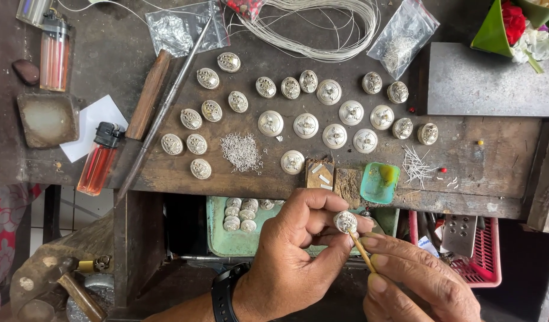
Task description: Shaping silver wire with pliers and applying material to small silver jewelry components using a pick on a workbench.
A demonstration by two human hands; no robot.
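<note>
1. Looking down from the head camera, we see the left hand (298, 238) closed round a small round silver filigree button (345, 221), pinched between the thumb and fingertips, with a black watch (225, 292) on that wrist.
2. The right hand (415, 277) is curled shut on a thin wooden stick (362, 245) — its tip touches the underside of the silver button.
3. The button is held in the air just in front of the near edge of the worn dark wooden workbench (495, 155), above a pale green metal tray (218, 229) holding a small heap of similar silver buttons (241, 213).
4. On the bench top lie about two dozen more domed silver pieces (322, 113) in loose rows, a small pile of tiny silver wire bits (241, 152) among them, and a small green plastic dish (379, 182) near the edge.
5. Further left we find two orange translucent lighters (98, 158) — one lying, one at the far corner — a long metal rod with a wooden handle (161, 113), and a coil of silver wire (322, 27) at the back.
6. A red plastic basket (486, 253) sits below the bench at right, well apart from the hands.
</note>
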